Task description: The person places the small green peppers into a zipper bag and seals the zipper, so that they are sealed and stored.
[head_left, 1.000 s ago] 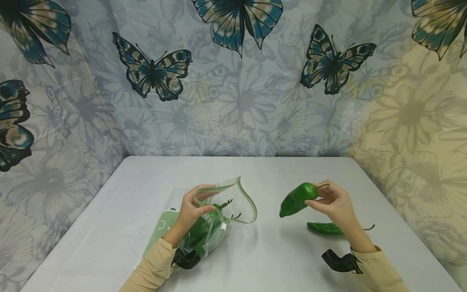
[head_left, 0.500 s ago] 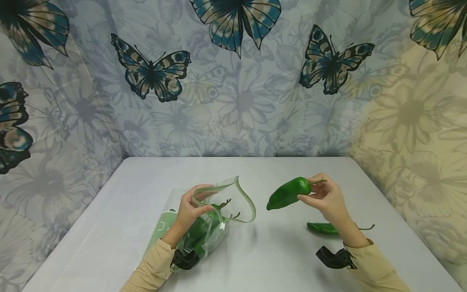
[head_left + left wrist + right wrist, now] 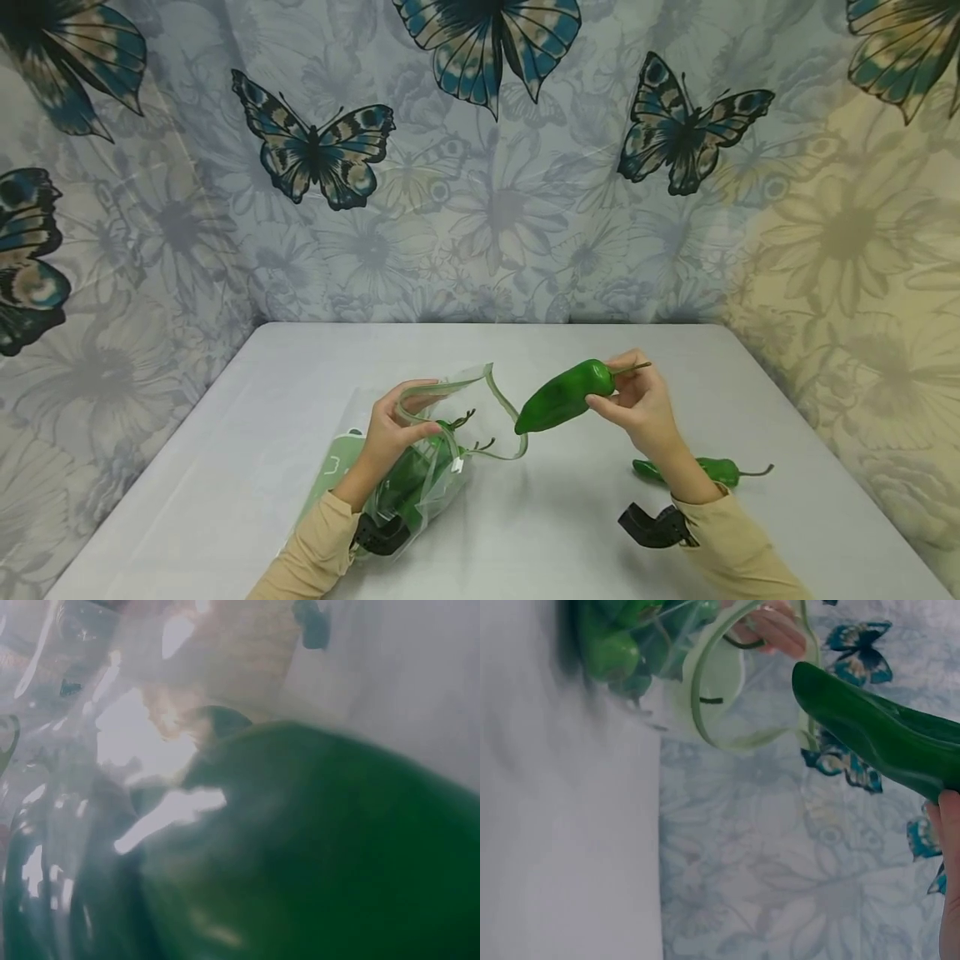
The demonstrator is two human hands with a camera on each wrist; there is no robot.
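Note:
A clear zip bag [image 3: 442,492] with a green-edged mouth lies on the left part of the table, several green peppers [image 3: 408,479] inside it. My left hand [image 3: 401,425] grips the bag's rim, and the mouth gapes toward the right. Between thumb and fingers, my right hand [image 3: 637,408] pinches a large green pepper [image 3: 562,396] near its stem end. The pepper's tip is at the right edge of the bag mouth in the head view; whether they touch I cannot tell. Close green shapes behind shiny plastic fill the left wrist view.
Another green pepper [image 3: 720,472] lies on the white table [image 3: 555,533], partly behind the right forearm. Black wrist cameras [image 3: 656,527] sit on both wrists. A butterfly-patterned cloth [image 3: 495,208] hangs behind the table.
My right hand has moved left and slightly up with the pepper, bringing its tip to the bag mouth. The left hand and bag stay put.

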